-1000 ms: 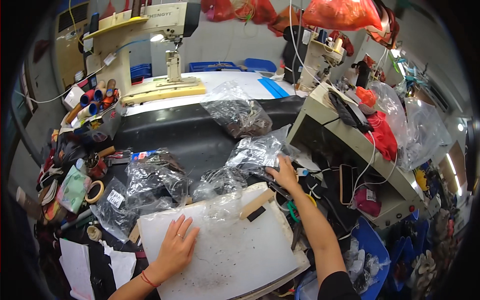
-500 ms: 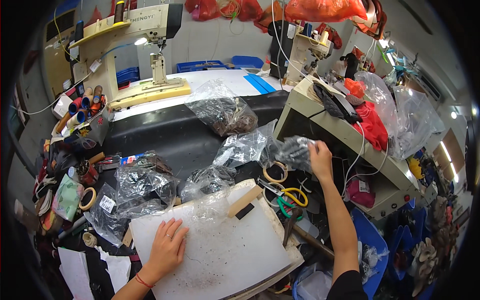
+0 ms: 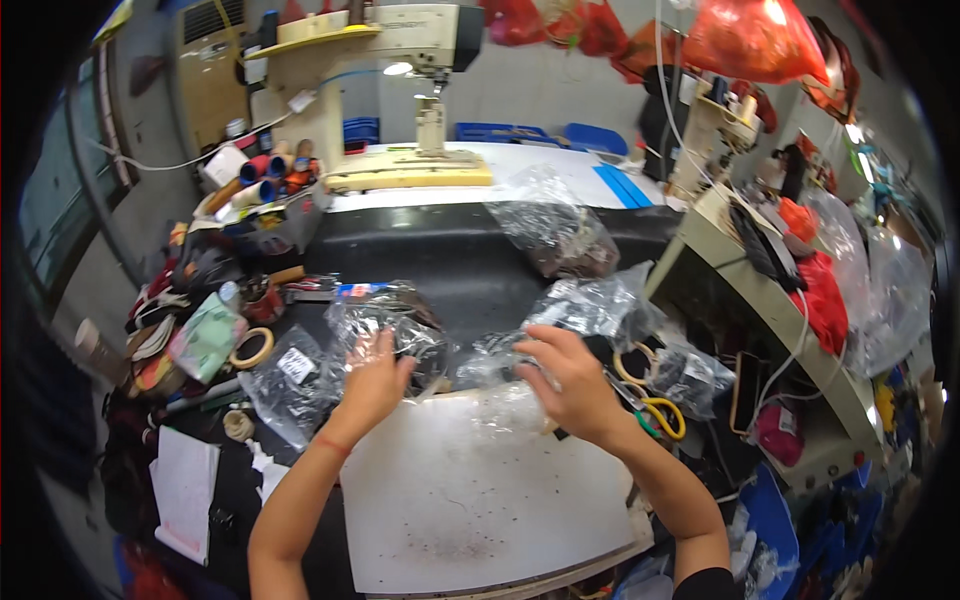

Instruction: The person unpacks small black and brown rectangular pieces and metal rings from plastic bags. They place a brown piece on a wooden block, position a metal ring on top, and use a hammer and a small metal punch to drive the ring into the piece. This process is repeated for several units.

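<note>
Both hands work at the far edge of a white cutting board (image 3: 470, 500) that lies on the dark counter (image 3: 440, 260). The left hand (image 3: 372, 378) rests with its fingers spread flat on a clear plastic bag holding dark pieces (image 3: 385, 325), its grip apart and pressing down rather than closed around anything. The right hand (image 3: 568, 385) lies on a second crumpled clear plastic bag (image 3: 500, 362) at the board's upper edge, fingers loosely curled over the film; whether its grip has pinched the plastic cannot be told. The two bags sit just beside each other, between the hands and partly over the board's far rim. Just right of the right hand lie yellow-handled scissors (image 3: 662, 415) and a tape roll (image 3: 632, 365). More clear bags are spread around: one with a white label (image 3: 290, 372) left of the left hand, and a larger one (image 3: 560, 228) farther back on the counter. A beige sewing machine (image 3: 410, 60) stands at the rear, with thread spools (image 3: 262, 180) to its left and another tape ring (image 3: 250, 348) near the counter's left side.
</note>
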A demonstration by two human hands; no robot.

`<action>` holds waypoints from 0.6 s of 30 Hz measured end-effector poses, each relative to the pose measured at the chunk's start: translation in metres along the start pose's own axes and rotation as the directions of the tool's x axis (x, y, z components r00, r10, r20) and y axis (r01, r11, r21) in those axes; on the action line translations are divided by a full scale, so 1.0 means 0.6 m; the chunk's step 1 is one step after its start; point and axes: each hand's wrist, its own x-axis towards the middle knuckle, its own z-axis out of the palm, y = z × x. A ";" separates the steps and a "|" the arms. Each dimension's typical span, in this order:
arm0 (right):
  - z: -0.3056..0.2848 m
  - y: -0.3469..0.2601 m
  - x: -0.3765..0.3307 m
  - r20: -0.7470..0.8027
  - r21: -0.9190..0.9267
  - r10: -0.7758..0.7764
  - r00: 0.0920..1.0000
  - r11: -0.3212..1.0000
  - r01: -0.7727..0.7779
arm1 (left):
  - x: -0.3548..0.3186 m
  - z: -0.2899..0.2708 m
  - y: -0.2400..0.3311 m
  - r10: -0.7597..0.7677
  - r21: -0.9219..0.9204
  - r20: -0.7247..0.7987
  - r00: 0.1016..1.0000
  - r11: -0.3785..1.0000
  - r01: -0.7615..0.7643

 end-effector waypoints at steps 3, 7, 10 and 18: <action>0.099 -0.008 0.117 0.139 0.121 -0.053 0.989 0.992 0.037 | -0.007 0.040 -0.029 -0.085 0.073 0.227 0.970 0.995 0.070; 0.238 0.042 0.247 0.329 0.195 0.282 0.901 0.914 -0.357 | -0.023 0.058 -0.005 -0.033 -0.033 0.082 0.996 0.999 0.035; 0.379 0.129 0.238 0.030 0.033 0.503 0.864 0.863 -0.504 | -0.010 0.080 0.023 -0.060 -0.246 0.160 0.985 0.964 0.099; 0.293 0.037 0.225 0.110 0.314 0.457 0.883 0.826 -0.467 | -0.015 0.049 -0.007 -0.285 -0.512 -0.183 0.941 0.844 0.156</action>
